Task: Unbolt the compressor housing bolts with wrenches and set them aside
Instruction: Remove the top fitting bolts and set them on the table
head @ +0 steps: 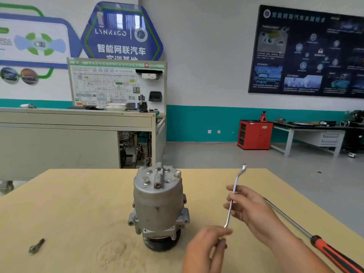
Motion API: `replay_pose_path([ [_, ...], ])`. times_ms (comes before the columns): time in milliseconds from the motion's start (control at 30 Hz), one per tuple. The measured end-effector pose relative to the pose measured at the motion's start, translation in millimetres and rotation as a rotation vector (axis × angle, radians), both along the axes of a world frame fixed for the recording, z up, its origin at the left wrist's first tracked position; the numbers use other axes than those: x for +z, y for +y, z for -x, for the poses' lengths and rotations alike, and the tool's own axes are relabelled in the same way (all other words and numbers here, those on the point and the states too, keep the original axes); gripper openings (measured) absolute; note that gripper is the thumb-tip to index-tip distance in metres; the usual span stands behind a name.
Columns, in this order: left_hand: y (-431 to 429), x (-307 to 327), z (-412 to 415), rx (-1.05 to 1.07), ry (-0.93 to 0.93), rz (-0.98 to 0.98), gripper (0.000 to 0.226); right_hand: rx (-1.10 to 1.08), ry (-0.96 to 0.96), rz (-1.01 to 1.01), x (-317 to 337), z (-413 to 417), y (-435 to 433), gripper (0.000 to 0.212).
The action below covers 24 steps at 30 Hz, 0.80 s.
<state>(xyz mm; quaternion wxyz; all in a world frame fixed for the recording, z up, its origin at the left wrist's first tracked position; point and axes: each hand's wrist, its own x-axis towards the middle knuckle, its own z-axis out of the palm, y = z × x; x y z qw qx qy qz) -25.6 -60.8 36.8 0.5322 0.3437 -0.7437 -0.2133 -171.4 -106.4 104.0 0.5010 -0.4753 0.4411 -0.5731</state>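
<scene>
A grey cast-metal compressor housing [158, 205], judged heavy and stable, is stood pulley-down at frame centre on the pale wooden table [78, 213], with hex bolts [146, 182] seated in its top face. Right of centre, a slim, polished, offset steel wrench [234, 192], stiff and probably slick, is gripped mid-shank by the right hand [254, 209] and pinched at its lower end by the left hand [204, 247]; a grasp far from the ring is judged best for leverage.

1 compressor [158, 205] stands on 1 table [78, 203]. Left of the compressor lies 1 loose bolt [36, 246]. Right of it are 1 wrench [229, 211], 1 screwdriver [331, 251], 1 left hand [204, 245] and 1 right hand [254, 211]. 3 bolt heads [148, 171] show on its top.
</scene>
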Motion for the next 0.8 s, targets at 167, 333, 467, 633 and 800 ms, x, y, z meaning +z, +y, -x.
replay_pose_path([
  [167, 14.9, 45.1, -47.6, -0.051, 0.433, -0.007, 0.028, 0.156, -0.233, 0.184, 49.7, -30.7, 30.7, 0.02],
  [333, 10.1, 92.3, -89.6, 0.014, 0.451, 0.112, 0.028, 0.188, -0.138, 0.26, 75.3, -53.2, 42.1, 0.012],
  [467, -1.7, 107.9, -104.8, -0.025, 0.314, 0.095, 0.04, 0.433, -0.083, 0.205, 69.5, -68.0, 41.7, 0.019],
  [633, -23.9, 108.7, -120.5, 0.077, 0.173, 0.047, 0.043, 0.316, 0.003, 0.227, 59.1, -74.4, 32.0, 0.022],
  [800, -57.6, 107.8, -128.4, 0.427, -0.287, -0.024, 0.052, 0.045, 0.071, 0.188, 65.1, -70.2, -2.7, 0.027],
])
